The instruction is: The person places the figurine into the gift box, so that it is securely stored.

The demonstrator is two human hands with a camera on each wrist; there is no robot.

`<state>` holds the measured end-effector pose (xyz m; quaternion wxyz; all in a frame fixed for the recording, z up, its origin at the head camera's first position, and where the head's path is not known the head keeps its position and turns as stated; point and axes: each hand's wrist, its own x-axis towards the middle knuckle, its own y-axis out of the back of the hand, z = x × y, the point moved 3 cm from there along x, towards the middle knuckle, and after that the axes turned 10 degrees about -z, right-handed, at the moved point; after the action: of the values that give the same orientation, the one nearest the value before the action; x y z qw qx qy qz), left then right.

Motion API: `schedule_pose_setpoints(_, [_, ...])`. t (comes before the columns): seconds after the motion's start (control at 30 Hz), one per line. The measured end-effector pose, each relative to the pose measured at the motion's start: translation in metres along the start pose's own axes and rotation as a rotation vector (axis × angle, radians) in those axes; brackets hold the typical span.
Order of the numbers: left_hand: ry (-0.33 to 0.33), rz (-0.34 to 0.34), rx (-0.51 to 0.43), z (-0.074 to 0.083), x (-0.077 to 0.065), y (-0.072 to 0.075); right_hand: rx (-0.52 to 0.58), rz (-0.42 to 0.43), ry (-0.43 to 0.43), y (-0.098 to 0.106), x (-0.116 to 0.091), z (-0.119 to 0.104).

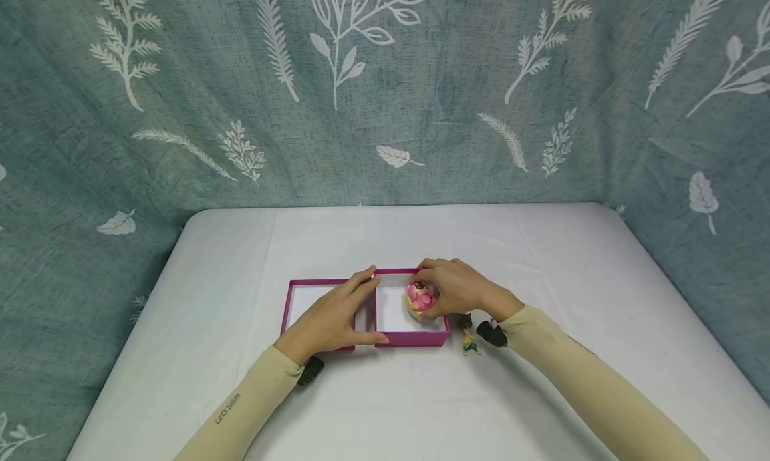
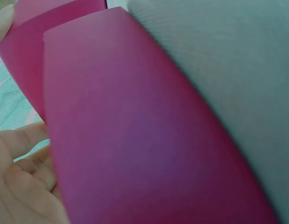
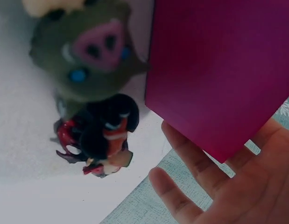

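Observation:
Two magenta boxes with white insides lie side by side in the head view, a left box (image 1: 319,281) and a right box (image 1: 415,339). My left hand (image 1: 331,314) reaches over the left box and grips the right box by its left end, thumb at the front wall, fingers at the back corner. Inside the right box, near its right wall, is a round cream thing with a pink, petal-like top (image 1: 422,296), like a small cupcake. My right hand (image 1: 460,287) holds it between thumb and index finger; other fingers reach over the back wall.
Just right of the right box, a boar-headed figurine (image 3: 88,51) and a dark-haired figurine (image 3: 104,135) show in the right wrist view. Both stand on the white-covered table (image 1: 385,401). A green leaf-patterned curtain (image 1: 385,113) hangs behind the table.

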<state>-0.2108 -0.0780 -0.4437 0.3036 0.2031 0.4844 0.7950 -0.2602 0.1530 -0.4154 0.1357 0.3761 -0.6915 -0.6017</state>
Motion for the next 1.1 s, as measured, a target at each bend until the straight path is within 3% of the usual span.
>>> schedule_pose_setpoints(0.7, [-0.008, 0.015, 0.013, 0.0005, -0.0003, -0.0001, 0.055, 0.005, 0.0, -0.0036, 0.0039, 0.0057])
schedule_pose_setpoints(1.1, [-0.01, 0.007, 0.013, 0.0016, -0.0007, 0.0002, -0.045, 0.0, -0.018, -0.0029, 0.0045, -0.0014])
